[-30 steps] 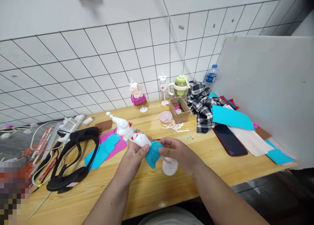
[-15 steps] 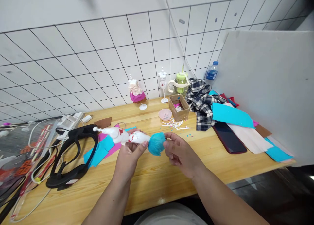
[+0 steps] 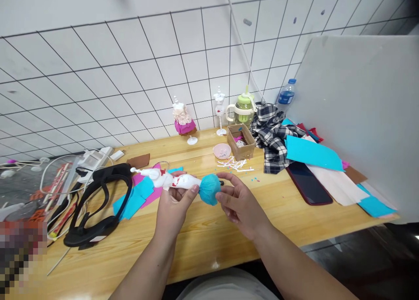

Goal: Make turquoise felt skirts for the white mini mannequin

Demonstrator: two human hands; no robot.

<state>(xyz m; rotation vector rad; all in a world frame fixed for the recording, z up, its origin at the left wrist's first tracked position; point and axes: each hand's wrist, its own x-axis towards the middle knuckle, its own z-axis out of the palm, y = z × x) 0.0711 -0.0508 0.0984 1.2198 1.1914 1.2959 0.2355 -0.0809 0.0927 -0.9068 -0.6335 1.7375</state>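
A white miniature dress-form mannequin (image 3: 186, 181) with red patches lies sideways above the table, its knobbed neck end to the left. My left hand (image 3: 176, 206) is closed around its lower body, thumb on top. A turquoise crepe-paper puff (image 3: 209, 189), pleated and rounded like a small skirt, surrounds its right end. My right hand (image 3: 242, 204) pinches the puff's outer edge between thumb and fingers. A small dark tip (image 3: 221, 183) shows beside the right forefinger; I cannot make out what it is.
A dressed mannequin (image 3: 184, 121), a bare one (image 3: 220, 110), a pink dish (image 3: 222, 151), a cardboard box (image 3: 241, 150) and a green cup (image 3: 244, 110) stand behind. Black headgear (image 3: 73, 234) lies left. Right are a phone (image 3: 309, 184), plaid cloth (image 3: 273, 158) and turquoise paper (image 3: 314, 153).
The turquoise crepe paper has gone from a flared shape with a ragged edge to a rounder puff. My right fingers have shifted slightly along its edge. The camera view has moved a little.
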